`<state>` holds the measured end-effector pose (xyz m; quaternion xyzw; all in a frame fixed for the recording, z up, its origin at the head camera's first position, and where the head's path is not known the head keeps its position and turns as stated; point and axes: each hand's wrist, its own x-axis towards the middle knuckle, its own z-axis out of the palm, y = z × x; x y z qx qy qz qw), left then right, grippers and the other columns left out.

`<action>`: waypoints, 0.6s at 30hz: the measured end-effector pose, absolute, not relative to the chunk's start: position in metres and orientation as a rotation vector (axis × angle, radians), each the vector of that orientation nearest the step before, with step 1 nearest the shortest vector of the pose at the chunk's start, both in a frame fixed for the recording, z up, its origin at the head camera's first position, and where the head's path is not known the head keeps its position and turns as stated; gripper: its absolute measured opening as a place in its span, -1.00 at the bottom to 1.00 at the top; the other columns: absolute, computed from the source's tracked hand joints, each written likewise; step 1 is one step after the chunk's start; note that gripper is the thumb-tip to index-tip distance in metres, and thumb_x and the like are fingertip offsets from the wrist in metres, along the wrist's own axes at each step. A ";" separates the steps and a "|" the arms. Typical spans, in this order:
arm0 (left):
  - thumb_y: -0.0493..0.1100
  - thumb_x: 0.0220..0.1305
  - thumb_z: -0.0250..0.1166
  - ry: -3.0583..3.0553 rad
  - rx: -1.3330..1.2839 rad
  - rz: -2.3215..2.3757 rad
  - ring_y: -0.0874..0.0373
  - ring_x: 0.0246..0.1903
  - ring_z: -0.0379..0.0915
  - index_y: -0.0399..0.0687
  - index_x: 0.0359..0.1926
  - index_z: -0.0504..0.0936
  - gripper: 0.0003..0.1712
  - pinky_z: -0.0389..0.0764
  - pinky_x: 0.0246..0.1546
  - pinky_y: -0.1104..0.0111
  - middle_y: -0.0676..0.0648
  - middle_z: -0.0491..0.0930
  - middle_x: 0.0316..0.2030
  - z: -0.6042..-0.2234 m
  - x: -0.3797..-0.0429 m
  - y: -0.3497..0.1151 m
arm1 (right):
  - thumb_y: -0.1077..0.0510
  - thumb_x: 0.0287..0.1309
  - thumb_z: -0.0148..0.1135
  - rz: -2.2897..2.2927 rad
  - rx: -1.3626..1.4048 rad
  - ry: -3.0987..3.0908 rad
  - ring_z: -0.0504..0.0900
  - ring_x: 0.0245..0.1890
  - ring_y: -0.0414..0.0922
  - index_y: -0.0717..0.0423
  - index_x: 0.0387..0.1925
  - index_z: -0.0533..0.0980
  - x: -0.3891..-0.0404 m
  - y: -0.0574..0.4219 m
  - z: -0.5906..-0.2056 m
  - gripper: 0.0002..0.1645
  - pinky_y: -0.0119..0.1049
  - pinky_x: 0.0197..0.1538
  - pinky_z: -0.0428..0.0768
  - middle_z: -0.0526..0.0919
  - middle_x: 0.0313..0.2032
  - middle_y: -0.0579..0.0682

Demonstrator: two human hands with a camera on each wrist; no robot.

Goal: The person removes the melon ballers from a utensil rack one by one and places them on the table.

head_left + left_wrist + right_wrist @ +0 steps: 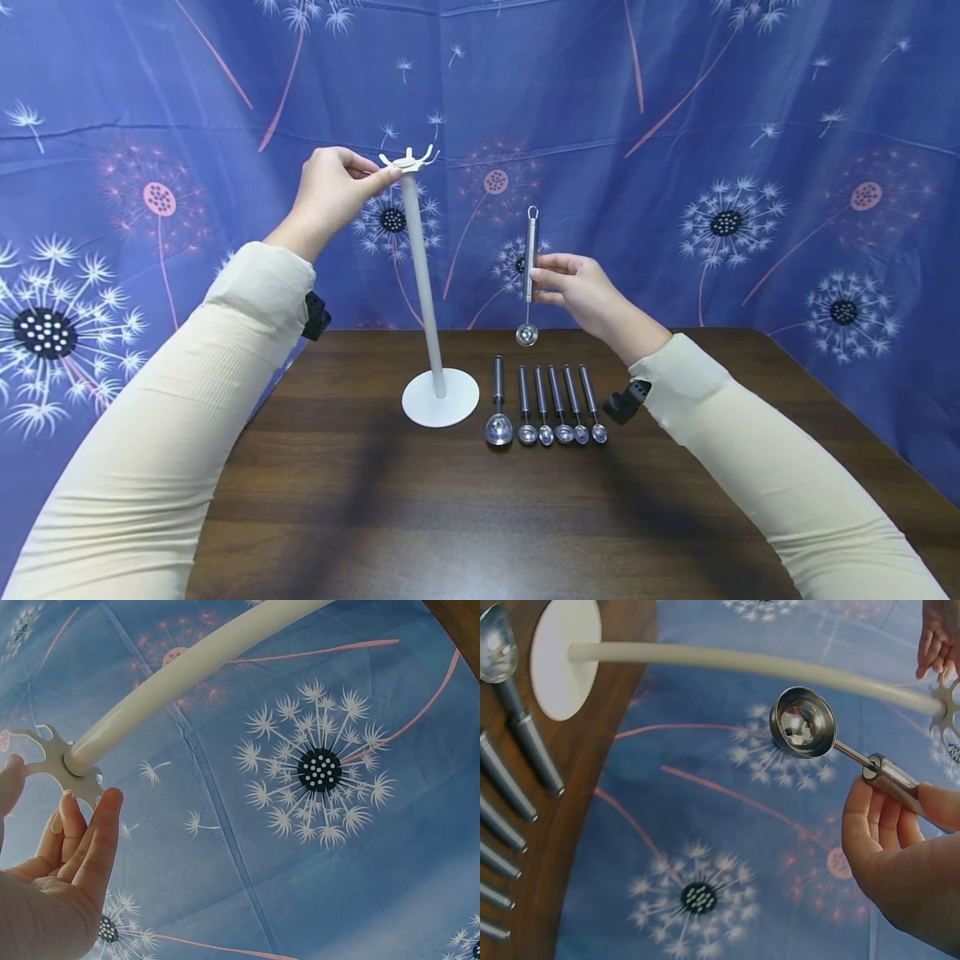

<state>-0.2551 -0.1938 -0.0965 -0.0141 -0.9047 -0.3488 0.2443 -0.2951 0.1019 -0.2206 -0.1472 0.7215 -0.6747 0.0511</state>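
Observation:
My left hand (pixel 333 190) pinches the edge of the hooked crown (pixel 408 162) on top of a white utensil stand (pixel 423 283). From the left wrist view, its thumb and fingertips touch the hooks of that crown (pixel 51 757). To the right of the stand, my right hand (pixel 573 292) grips a steel melon baller (pixel 531 258) by its handle. The baller hangs upright above the table, loop end up and bowl down. Its round bowl (pixel 802 722) shows a small hole in the right wrist view, and the right thumb lies along the handle.
A larger scoop (pixel 498 429) and a row of several small steel scoops (pixel 564 433) lie on the brown wooden table (pixel 450 517), handles pointing away. The stand's round base (pixel 441 398) is left of them. A blue dandelion-print cloth (pixel 600 125) hangs behind.

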 end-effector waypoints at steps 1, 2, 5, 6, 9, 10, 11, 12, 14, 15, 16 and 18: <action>0.24 0.19 0.30 -2.472 -0.039 -0.953 0.28 -0.29 0.40 -0.14 -0.05 0.70 -0.43 0.42 -0.28 0.42 0.10 0.66 -0.38 -0.097 -0.255 -0.194 | 0.19 0.36 0.12 -2.048 -0.441 2.200 0.54 -0.07 -0.15 0.32 0.29 0.30 -0.295 0.105 -0.222 -0.46 -0.25 0.17 0.58 0.49 0.06 0.06; 0.24 0.20 0.30 -2.472 -0.040 -0.953 0.28 -0.28 0.41 -0.13 -0.05 0.70 -0.43 0.42 -0.27 0.42 0.10 0.66 -0.38 -0.097 -0.255 -0.194 | 0.19 0.36 0.12 -2.046 -0.428 2.201 0.54 -0.09 -0.16 0.33 0.28 0.31 -0.296 0.107 -0.224 -0.47 -0.26 0.16 0.59 0.49 0.04 0.05; 0.25 0.20 0.29 -2.476 -0.036 -0.955 0.27 -0.26 0.42 -0.12 -0.03 0.70 -0.43 0.42 -0.25 0.42 0.16 0.63 -0.43 -0.096 -0.254 -0.194 | 0.19 0.37 0.11 -2.027 -0.404 2.209 0.51 -0.09 -0.16 0.35 0.28 0.30 -0.298 0.114 -0.229 -0.46 -0.24 0.17 0.58 0.47 -0.01 0.00; 0.25 0.20 0.29 -2.476 -0.037 -0.954 0.27 -0.25 0.42 -0.13 -0.03 0.70 -0.43 0.42 -0.25 0.42 0.19 0.61 -0.45 -0.096 -0.254 -0.195 | 0.19 0.37 0.10 -2.024 -0.392 2.209 0.50 -0.08 -0.15 0.35 0.28 0.29 -0.298 0.116 -0.230 -0.46 -0.23 0.19 0.57 0.46 -0.01 0.00; 0.25 0.19 0.30 -2.478 -0.039 -0.954 0.28 -0.26 0.42 -0.14 -0.04 0.69 -0.41 0.42 -0.26 0.42 0.23 0.58 -0.49 -0.096 -0.252 -0.195 | 0.18 0.38 0.09 -2.005 -0.361 2.220 0.46 -0.03 -0.10 0.36 0.30 0.25 -0.300 0.124 -0.236 -0.44 -0.17 0.24 0.53 0.43 0.03 0.02; 0.25 0.19 0.30 -2.479 -0.040 -0.952 0.28 -0.27 0.42 -0.15 -0.04 0.69 -0.41 0.42 -0.27 0.42 0.21 0.59 -0.48 -0.096 -0.252 -0.195 | 0.17 0.38 0.08 -1.998 -0.347 2.228 0.45 -0.01 -0.09 0.37 0.31 0.24 -0.300 0.127 -0.239 -0.43 -0.16 0.26 0.51 0.42 0.04 0.03; 0.25 0.19 0.30 -2.481 -0.041 -0.949 0.28 -0.28 0.41 -0.15 -0.05 0.70 -0.41 0.42 -0.27 0.42 0.19 0.60 -0.46 -0.096 -0.252 -0.195 | 0.18 0.39 0.08 -1.993 -0.334 2.234 0.44 0.01 -0.07 0.37 0.32 0.23 -0.301 0.130 -0.242 -0.42 -0.15 0.27 0.50 0.41 0.06 0.04; 0.25 0.19 0.30 -2.482 -0.041 -0.946 0.28 -0.28 0.41 -0.15 -0.05 0.70 -0.41 0.42 -0.27 0.42 0.18 0.61 -0.45 -0.096 -0.252 -0.194 | 0.17 0.39 0.07 -1.982 -0.317 2.248 0.44 0.02 -0.07 0.37 0.32 0.22 -0.301 0.133 -0.244 -0.42 -0.15 0.28 0.50 0.40 0.06 0.05; 0.25 0.20 0.29 -2.484 -0.043 -0.939 0.28 -0.28 0.40 -0.14 -0.05 0.70 -0.42 0.42 -0.28 0.41 0.15 0.62 -0.42 -0.096 -0.251 -0.194 | 0.17 0.40 0.06 -1.975 -0.281 2.268 0.44 0.03 -0.07 0.37 0.33 0.22 -0.302 0.140 -0.251 -0.42 -0.16 0.27 0.51 0.39 0.05 0.04; 0.25 0.20 0.29 -2.483 -0.045 -0.936 0.28 -0.28 0.39 -0.14 -0.05 0.70 -0.42 0.42 -0.28 0.41 0.15 0.62 -0.41 -0.096 -0.252 -0.193 | 0.17 0.40 0.05 -1.975 -0.263 2.277 0.44 0.02 -0.09 0.37 0.33 0.22 -0.303 0.144 -0.254 -0.42 -0.19 0.26 0.52 0.40 0.04 0.03; 0.25 0.20 0.29 -2.481 -0.049 -0.933 0.28 -0.29 0.39 -0.14 -0.05 0.70 -0.42 0.42 -0.28 0.41 0.16 0.61 -0.42 -0.096 -0.252 -0.193 | 0.17 0.40 0.05 -1.977 -0.250 2.285 0.45 0.00 -0.11 0.37 0.33 0.22 -0.304 0.147 -0.257 -0.42 -0.21 0.24 0.54 0.40 0.03 0.02; 0.25 0.20 0.29 -2.475 -0.057 -0.934 0.27 -0.29 0.38 -0.14 -0.05 0.71 -0.42 0.41 -0.28 0.41 0.18 0.59 -0.44 -0.096 -0.252 -0.192 | 0.18 0.40 0.05 -1.991 -0.226 2.288 0.47 -0.06 -0.16 0.37 0.31 0.23 -0.307 0.155 -0.263 -0.45 -0.28 0.18 0.58 0.41 -0.01 0.00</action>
